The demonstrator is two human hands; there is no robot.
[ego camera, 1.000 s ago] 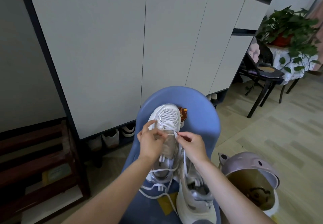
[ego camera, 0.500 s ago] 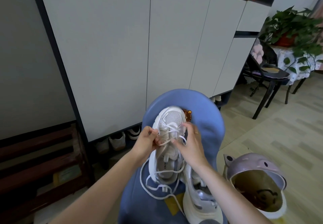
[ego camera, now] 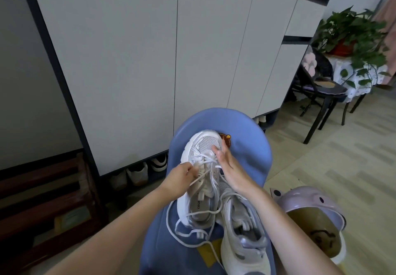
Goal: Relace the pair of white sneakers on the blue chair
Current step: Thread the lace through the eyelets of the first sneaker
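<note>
Bare blue chair [ego camera: 246,163] right of sneakers; lilac bin [ego camera: 308,206] beyond

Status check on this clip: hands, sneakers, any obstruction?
Left hand pinching the lace on the far sneaker. Right hand open, fingers straight beside its toe. Near sneaker untouched. Loose lace trails over blue chair; nothing blocking.

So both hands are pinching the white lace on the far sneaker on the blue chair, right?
Not quite. Only the left hand pinches the white lace on the far sneaker on the blue chair. The right hand is open, fingers straight, beside the sneaker's toe, as the head view shows.
</note>
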